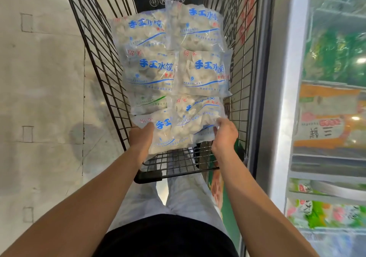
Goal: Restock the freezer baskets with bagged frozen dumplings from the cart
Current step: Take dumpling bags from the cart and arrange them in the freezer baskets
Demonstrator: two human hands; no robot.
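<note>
between the two hands, at the near end of the wire cart (103, 64), sits the nearest bag of dumplings (170, 134); left hand (141, 136) cups its left edge, fingers apparently tucked under and out of sight, thumb side up; right hand (224, 136) pinches the clear plastic at its right upper corner, fingers curled on the film; both hands closed on the same bag, so far as the view allows, though the right may also catch the bag lying over it (198, 108); beyond the grip, more bags (174, 58) run away down the cart in two rows, overlapping like shingles; right of the right hand, past the cart wall, stands the freezer (326, 118), packs inside blurred, baskets not clearly made out.

judgement on the step, lifting one bag clear: the far edge of the gripped bag is pinned under its neighbour, so draw it toward the body first, then up, to avoid dragging the stack; a corner pinch on thin film risks tearing or slipping under frozen weight; better to slide the right fingers beneath, matching the left, and carry it flat; then swing right toward the freezer, keeping clear of the cart's wire rim.
</note>
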